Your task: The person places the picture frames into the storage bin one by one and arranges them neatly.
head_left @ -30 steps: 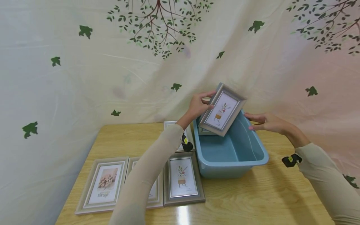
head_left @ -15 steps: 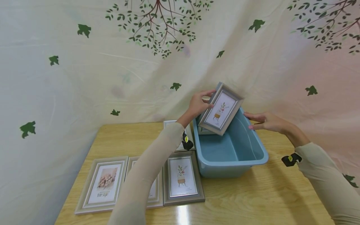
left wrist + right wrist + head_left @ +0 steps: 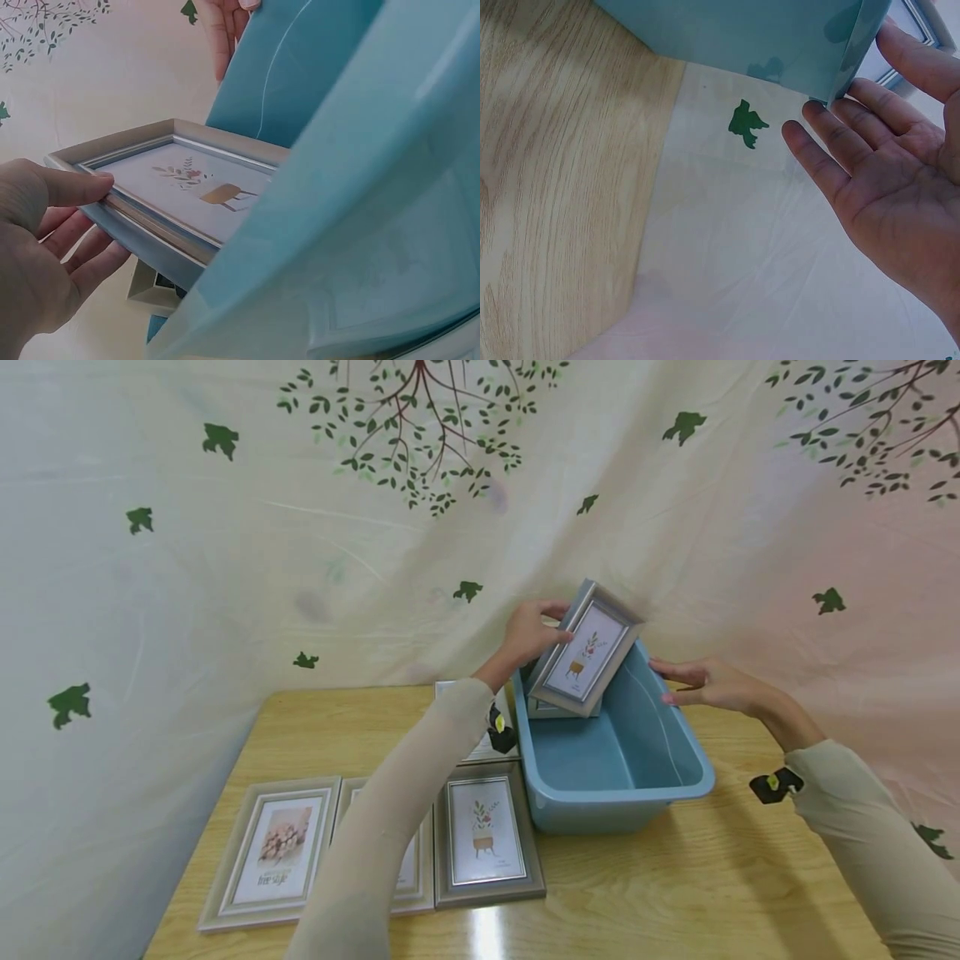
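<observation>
Pinching silver rectangular picture frame [image 3: 588, 652], tilted partly inside blue plastic tub [image 3: 615, 795], with left hand [image 3: 525, 633]; showing underside fingertips [image 3: 111, 262] only in left wrist view. Touching tub with straight-fingered right hand [image 3: 712, 683]; half-covering pale beige frame [image 3: 422, 864] with sleeve [image 3: 390, 827].

Silvery-taupe picture frame [image 3: 588, 652] in the left hand [image 3: 528, 632], dusty-blue bin [image 3: 611, 796] between it and the right hand [image 3: 720, 685], patterned pale cloth [image 3: 375, 585] beyond both.
The held frame's white insert [image 3: 600, 667] shows green sprigs and red blooms in a mustard pot. Closer to the person than the left hand, a darker grey-brown frame [image 3: 489, 835] repeats the potted-plant print, and a cream frame [image 3: 272, 852] further left carries a pinkish-brown picture. The desk [image 3: 637, 893] under them is yellowish wood grain. Both sleeves [image 3: 390, 802] are beige, with black-and-yellow wrist devices [image 3: 776, 785] near each hand. Beyond the hands, the cloth is off-white, turning pink to the right, with reddish-brown branches [image 3: 421, 372], small green leaves and scattered dark green silhouettes [image 3: 683, 427].
</observation>
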Motion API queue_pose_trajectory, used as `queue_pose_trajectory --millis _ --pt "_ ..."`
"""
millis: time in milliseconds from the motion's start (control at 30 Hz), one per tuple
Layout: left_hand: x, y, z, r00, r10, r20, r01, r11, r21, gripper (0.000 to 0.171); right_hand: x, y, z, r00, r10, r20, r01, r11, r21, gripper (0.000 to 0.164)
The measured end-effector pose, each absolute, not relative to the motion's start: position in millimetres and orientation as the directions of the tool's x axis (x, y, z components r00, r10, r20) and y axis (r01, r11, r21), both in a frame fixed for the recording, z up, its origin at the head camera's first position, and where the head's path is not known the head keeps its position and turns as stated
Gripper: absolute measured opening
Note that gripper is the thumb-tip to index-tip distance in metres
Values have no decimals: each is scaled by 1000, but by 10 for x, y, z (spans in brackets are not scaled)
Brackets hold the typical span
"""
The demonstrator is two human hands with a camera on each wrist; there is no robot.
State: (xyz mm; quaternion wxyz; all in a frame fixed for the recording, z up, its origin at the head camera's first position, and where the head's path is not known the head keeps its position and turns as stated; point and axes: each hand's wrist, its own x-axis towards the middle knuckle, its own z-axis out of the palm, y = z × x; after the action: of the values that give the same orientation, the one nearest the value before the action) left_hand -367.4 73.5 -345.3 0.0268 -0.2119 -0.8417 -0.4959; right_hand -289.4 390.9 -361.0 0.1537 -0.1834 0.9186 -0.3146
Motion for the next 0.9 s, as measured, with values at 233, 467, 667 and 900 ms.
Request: queue_pose_trajectory --millis 233,467,667,900 --pt "-3762 713 -3604 -934 281 219 317 378 870 42 -2890 3911 -3615 -882 -440 -169 -238 726 -646 76" --pt "-3807 656 -3729 -927 313 207 327 399 857 41 -2899 3926 -3616 -877 -450 -170 -243 719 -651 76" --pt "-3794 654 -3730 -922 337 191 327 411 851 38 -2907 3935 -3618 -878 -449 -164 -247 720 -649 77" --pt "-3791 671 -3678 -922 321 216 340 403 850 42 -2917 3936 -3627 -878 -453 -155 -253 715 -651 76"
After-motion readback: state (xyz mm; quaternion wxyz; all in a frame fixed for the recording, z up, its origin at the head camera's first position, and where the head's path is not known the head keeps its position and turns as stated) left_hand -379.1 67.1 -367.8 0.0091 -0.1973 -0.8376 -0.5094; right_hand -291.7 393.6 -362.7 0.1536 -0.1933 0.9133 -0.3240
